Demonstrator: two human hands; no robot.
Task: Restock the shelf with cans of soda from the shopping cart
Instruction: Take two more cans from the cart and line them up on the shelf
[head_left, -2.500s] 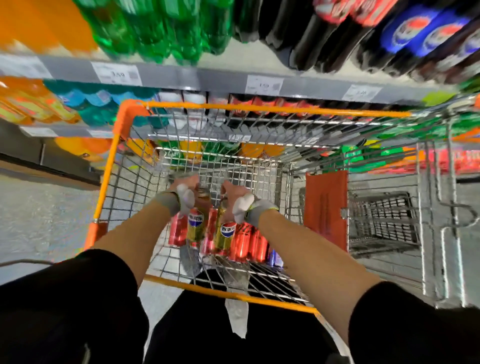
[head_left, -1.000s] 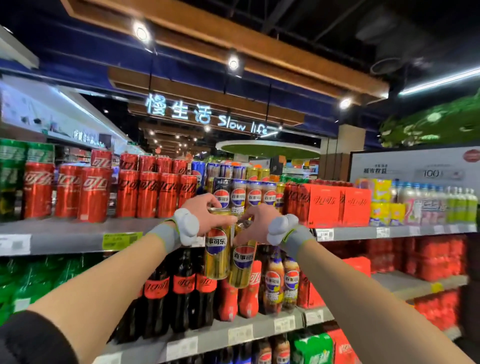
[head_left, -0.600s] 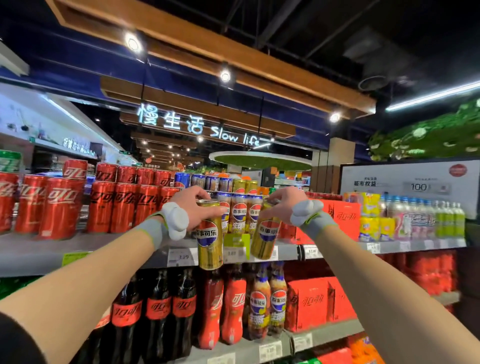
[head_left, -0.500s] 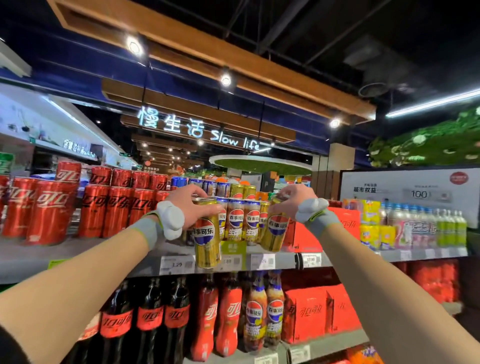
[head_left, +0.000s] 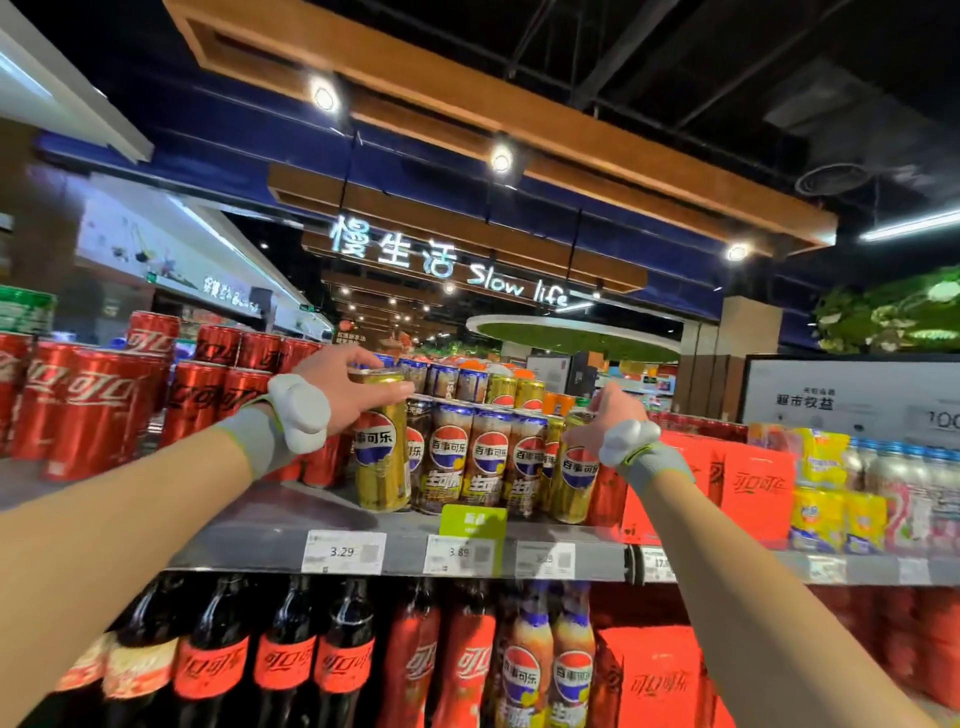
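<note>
Two hands at the shelf (head_left: 270, 525), left hand (head_left: 345, 397) clasping the top of one gold can (head_left: 382, 441) standing at the left end of the Pepsi row (head_left: 488, 457), right hand (head_left: 605, 421) gripping a second gold can (head_left: 574, 478) at that row's right end, three price tags (head_left: 344, 552) on the shelf edge below the row

Glossy gold metal on the Pepsi can (head_left: 382, 457), shiny red metal on the Coca-Cola cans (head_left: 98, 410). The shelf (head_left: 270, 525) is smooth matt grey metal, its price tags (head_left: 344, 552) paper. Wristbands (head_left: 249, 441): grey knit cloth.
</note>
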